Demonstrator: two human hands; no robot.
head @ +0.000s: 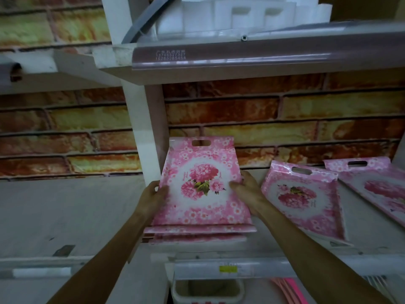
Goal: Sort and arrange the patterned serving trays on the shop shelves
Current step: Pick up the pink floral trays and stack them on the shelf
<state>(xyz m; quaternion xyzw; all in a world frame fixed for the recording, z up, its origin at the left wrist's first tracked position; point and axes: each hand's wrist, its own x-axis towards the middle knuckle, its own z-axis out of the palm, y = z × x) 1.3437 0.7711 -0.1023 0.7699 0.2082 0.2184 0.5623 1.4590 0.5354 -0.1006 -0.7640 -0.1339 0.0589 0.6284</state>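
The pink floral rectangular plastic tray (202, 185) tilts atop a stack of matching trays (197, 234) on the grey shelf (65, 216), gripped at its side edges by the left hand (153, 194) and right hand (247, 189). Further right, 2 more pink floral trays (304, 200) lie flat before the brick-patterned wall (263, 113).

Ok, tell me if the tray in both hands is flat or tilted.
Tilted: the held tray leans back, its handle end raised, near edge on the stack.

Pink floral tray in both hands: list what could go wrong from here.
1. The pink floral plastic tray stands tilted on a loose stack of matching trays near the shelf's front edge; the stack might slide off.
2. The left hand and right hand grip only its side rims, so it could slip.
3. The neighbouring leaning pink tray might get knocked.
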